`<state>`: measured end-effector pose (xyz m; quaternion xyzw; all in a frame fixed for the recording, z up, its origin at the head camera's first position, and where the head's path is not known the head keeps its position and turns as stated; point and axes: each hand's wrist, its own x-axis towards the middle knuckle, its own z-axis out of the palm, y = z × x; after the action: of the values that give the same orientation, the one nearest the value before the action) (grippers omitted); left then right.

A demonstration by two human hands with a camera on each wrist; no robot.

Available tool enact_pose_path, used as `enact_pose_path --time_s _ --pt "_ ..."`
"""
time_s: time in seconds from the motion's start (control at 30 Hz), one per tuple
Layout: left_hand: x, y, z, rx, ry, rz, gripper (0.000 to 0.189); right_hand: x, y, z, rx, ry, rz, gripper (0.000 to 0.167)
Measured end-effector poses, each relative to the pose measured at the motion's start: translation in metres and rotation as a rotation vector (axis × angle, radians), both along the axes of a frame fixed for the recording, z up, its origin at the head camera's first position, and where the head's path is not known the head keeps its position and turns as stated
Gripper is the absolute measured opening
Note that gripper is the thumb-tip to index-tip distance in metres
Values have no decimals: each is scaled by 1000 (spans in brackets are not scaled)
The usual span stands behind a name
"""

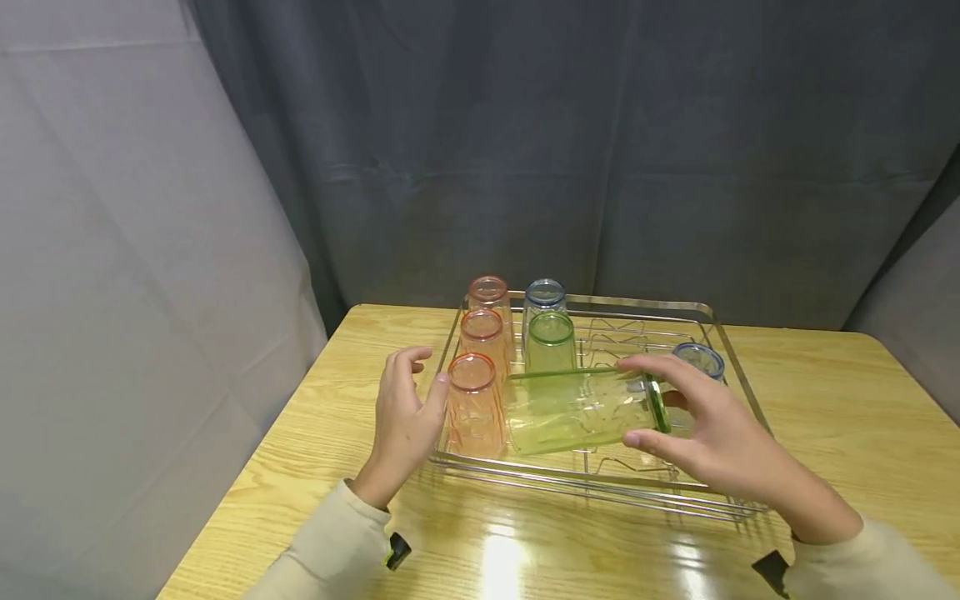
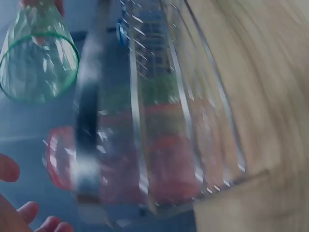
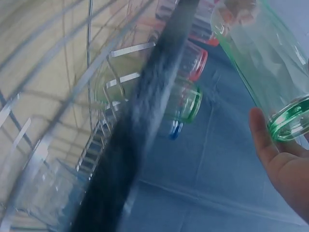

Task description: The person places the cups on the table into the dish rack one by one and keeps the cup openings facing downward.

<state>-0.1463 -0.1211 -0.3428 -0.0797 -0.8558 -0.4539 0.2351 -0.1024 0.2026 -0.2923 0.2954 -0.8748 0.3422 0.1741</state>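
Note:
A clear green drinking glass (image 1: pixel 581 410) lies tilted on its side in the air above the front of a wire rack. My right hand (image 1: pixel 716 429) grips it around its thick green base (image 3: pixel 293 121), thumb below and fingers above. The glass's green-rimmed mouth (image 2: pixel 77 58) points left. My left hand (image 1: pixel 405 421) is held beside the front orange glass (image 1: pixel 476 417), fingers loosely bent and nothing in them. In the left wrist view, its fingertips (image 2: pixel 29 212) are apart from the green glass.
The metal wire rack (image 1: pixel 600 487) stands on a wooden table (image 1: pixel 315 450). Upside down in it are two more orange glasses (image 1: pixel 483 333) (image 1: pixel 489 289), a green one (image 1: pixel 551 346), a blue one behind (image 1: pixel 545 293), and another blue one (image 1: pixel 699 358) at right. A dark curtain (image 1: pixel 480 150) hangs behind.

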Motion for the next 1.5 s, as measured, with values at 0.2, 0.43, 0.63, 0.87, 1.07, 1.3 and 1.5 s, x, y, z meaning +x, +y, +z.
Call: enact_pose_path --time_s 0.2,0.43,0.63,0.87,1.07,1.3,1.5 --pt "-17 -11 -20 -55 -138 41 46 -9 3 13 87 63 -36 73" --pt "-28 -12 -42 -80 -318 -7 50 -22 2 25 124 101 -48 77" --pt "-29 -12 -45 -72 -382 -59 42 -37 -5 31 153 81 -31 75" --pt "-30 -8 -42 -57 -386 -66 40 -47 -16 31 216 23 -11 73" --pt "-28 -11 -41 -48 -395 -43 39 -51 -30 30 267 -83 0 74" --pt "-30 -8 -43 -43 -389 -28 38 -56 -41 16 333 -126 33 79" --pt "-29 -9 -44 -49 -377 -9 37 -60 -50 5 394 -109 83 77"
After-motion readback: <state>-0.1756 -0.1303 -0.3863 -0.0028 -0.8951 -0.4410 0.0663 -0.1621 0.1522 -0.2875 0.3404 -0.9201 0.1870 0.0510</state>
